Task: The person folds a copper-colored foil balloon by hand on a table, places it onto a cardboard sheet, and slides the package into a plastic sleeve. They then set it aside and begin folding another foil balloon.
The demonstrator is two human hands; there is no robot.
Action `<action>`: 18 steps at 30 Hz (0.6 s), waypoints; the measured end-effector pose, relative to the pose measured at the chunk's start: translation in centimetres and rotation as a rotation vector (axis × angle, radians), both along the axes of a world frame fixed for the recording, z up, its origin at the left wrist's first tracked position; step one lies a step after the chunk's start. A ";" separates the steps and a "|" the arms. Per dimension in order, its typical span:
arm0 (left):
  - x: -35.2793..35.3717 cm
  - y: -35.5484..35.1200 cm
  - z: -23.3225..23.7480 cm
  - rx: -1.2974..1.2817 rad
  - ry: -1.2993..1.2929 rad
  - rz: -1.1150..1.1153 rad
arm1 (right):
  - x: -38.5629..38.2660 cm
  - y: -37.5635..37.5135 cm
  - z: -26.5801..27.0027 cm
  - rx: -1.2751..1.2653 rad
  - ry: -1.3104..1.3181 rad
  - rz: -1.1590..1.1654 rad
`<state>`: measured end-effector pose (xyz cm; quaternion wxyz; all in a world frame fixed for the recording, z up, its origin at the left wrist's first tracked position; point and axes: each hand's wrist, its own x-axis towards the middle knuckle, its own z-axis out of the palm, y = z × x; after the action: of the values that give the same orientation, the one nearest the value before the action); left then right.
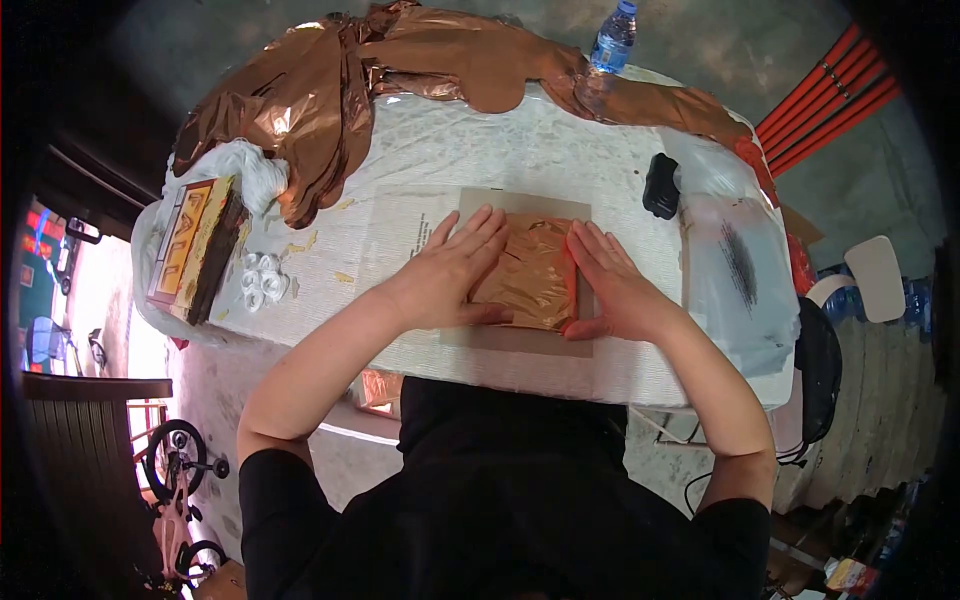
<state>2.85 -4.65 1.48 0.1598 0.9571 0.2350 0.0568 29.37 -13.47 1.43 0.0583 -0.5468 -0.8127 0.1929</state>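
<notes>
A square of crinkled copper-coloured foil (537, 278) lies in front of me on a thin grey-brown board (560, 345). My left hand (462, 268) rests along the foil's left side, fingers stretched out, the thumb along its lower edge. On the opposite side, my right hand (612, 285) touches the foil's right edge with its fingers straight and its thumb at the lower corner. Both hands are open and grip nothing. Whether anything is under the foil is hidden.
Large copper foil sheets (440, 50) drape along the table's far edge by a water bottle (613, 40). At left are a yellow-and-red box (190, 245) and small white rolls (264, 280). A black object (660, 186) and plastic bags (735, 280) lie at right.
</notes>
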 end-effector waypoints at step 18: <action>0.0 0.0 0.0 0.055 -0.005 -0.008 | -4.3 1.2 0.5 0.013 -0.086 -0.032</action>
<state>2.87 -4.63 1.52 0.1342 0.9619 0.2290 0.0649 25.10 -12.25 1.97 0.0301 -0.5670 -0.8069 0.1631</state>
